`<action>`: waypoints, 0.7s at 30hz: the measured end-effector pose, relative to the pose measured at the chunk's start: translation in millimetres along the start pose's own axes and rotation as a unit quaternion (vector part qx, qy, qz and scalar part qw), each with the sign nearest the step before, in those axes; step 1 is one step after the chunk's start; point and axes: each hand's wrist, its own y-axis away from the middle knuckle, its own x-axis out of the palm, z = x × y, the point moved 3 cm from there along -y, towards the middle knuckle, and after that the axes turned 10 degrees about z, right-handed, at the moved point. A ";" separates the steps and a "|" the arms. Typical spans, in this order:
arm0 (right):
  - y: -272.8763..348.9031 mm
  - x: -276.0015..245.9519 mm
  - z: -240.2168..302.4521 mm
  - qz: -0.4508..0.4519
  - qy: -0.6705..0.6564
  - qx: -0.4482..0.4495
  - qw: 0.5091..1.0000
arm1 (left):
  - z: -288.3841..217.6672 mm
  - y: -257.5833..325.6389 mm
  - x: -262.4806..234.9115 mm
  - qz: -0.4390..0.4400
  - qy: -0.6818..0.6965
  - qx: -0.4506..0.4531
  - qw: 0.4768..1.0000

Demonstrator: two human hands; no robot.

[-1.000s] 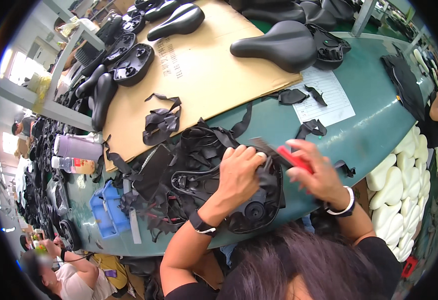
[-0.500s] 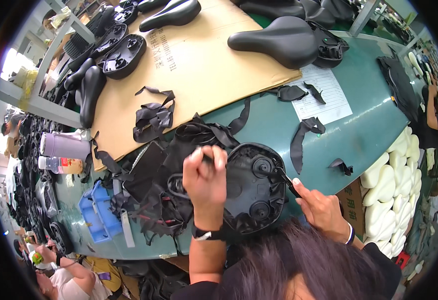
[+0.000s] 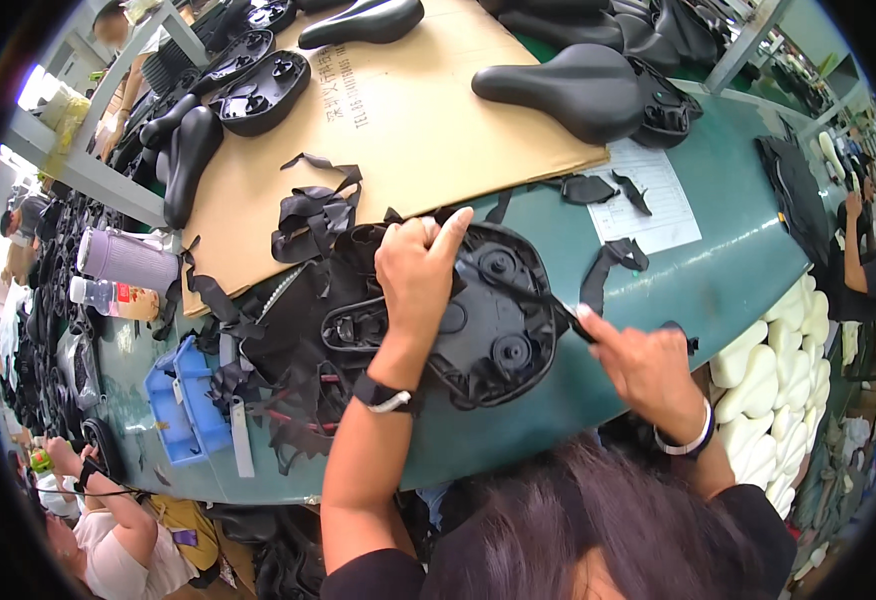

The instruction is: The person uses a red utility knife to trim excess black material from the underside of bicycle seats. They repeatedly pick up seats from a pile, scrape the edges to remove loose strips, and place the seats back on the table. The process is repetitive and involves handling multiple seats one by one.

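Note:
A black bicycle saddle point(image 3: 481, 350) lies upside down on the green table, its moulded underside with two round fittings facing up. My left hand point(image 3: 415, 275) is closed over its middle, thumb raised; what the fingers grip, if anything, is hidden. In my right hand point(image 3: 648, 372) is a slim black-handled tool point(image 3: 570, 322), which slants over the saddle's right side; its kind is unclear. Left of my left hand, the saddle's narrow nose point(image 3: 356, 328) shows among heaped black fabric scraps point(image 3: 298, 345).
Cut black strips point(image 3: 318, 222) lie on a cardboard sheet point(image 3: 428, 120), with finished saddles point(image 3: 568, 92) beyond. A blue tray point(image 3: 188, 405), a drink bottle point(image 3: 115, 298) and a lilac tumbler point(image 3: 128, 258) stand left. Cream foam pads point(image 3: 773, 385) are piled right. Another person point(image 3: 118, 540) works lower left.
My left hand has moved up and its thumb is now raised. The saddle has shifted up and left in view. My right hand keeps the tool, its wrist more turned.

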 end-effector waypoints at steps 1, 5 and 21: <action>-8.7 -3.4 -2.7 -0.008 0.006 -0.007 1.000 | 6.1 -0.9 1.8 0.077 0.086 -0.116 0.987; -44.9 -25.5 -35.2 0.026 0.041 -0.071 0.996 | 10.0 15.8 -14.5 0.223 0.344 -0.290 0.865; -98.2 -41.3 -61.9 0.134 0.026 -0.333 0.933 | -77.3 124.0 -24.0 0.203 0.040 -0.070 0.976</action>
